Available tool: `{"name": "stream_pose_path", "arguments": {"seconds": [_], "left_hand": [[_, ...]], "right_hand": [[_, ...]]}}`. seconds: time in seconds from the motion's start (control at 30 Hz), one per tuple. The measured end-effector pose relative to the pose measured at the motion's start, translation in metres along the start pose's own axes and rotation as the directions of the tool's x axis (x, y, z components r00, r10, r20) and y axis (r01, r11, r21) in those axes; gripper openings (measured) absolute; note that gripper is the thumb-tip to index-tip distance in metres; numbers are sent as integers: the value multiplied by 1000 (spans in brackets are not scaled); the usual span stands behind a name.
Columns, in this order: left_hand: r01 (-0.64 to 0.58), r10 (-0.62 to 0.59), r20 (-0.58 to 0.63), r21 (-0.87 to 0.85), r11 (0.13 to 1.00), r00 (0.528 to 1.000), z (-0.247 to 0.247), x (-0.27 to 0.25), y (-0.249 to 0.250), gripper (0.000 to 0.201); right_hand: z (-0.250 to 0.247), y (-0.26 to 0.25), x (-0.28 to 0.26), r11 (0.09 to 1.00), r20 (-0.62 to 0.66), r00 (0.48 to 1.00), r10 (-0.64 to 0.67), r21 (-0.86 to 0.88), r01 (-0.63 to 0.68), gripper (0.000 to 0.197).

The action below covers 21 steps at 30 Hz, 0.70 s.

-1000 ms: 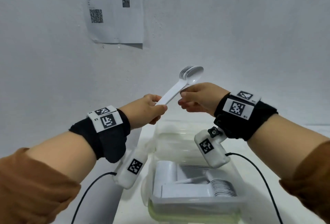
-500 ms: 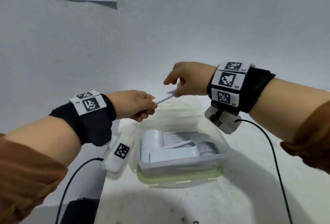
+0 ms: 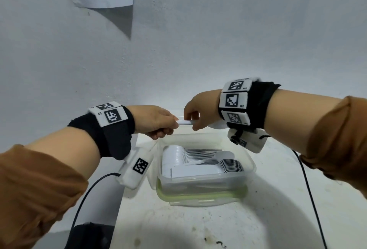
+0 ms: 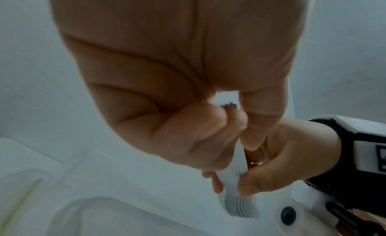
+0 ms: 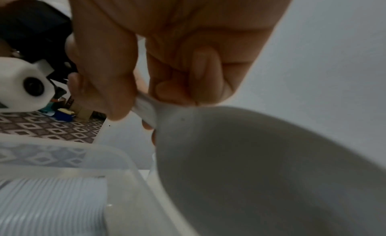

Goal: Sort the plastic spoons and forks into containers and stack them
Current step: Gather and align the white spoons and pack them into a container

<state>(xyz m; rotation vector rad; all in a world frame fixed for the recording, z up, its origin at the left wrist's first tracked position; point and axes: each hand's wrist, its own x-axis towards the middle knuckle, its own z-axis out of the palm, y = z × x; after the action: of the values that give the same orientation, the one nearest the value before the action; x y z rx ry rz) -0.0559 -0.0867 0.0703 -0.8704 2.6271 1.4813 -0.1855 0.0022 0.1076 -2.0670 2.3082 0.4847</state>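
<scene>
Both hands hold one nested bundle of white spoons (image 3: 184,122) level above the far rim of the clear container (image 3: 248,171). Left hand (image 3: 154,120): grip curled round the handle ends. Right hand (image 3: 195,112): thumb and fingers pinch the bundle near the necks; bowls fill the right wrist view. Inside the container, rows of white cutlery already lie packed, one loose spoon (image 3: 210,159) slanted across them. That container sits on a second, green-rimmed container (image 3: 198,195) on the tabletop (image 3: 178,225). Judgement: sorting well advanced, stacking at least begun; held bundle not yet set in. No loose cutlery visible on the tabletop; lower container's contents unclear.
</scene>
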Motion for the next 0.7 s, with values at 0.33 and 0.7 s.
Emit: {"name": "stream_pose_path", "arguments": {"seconds": [0.33,0.7], "left_hand": [[-52,38,-97,-153,987,995,2,0,-20,79],[151,-132,-75,427,891,988,13,5,-54,132]], "right_hand": [[13,9,2,983,85,996,-2,182,-13,21],[26,24,16,958,321,942,-100,287,4,22]]}}
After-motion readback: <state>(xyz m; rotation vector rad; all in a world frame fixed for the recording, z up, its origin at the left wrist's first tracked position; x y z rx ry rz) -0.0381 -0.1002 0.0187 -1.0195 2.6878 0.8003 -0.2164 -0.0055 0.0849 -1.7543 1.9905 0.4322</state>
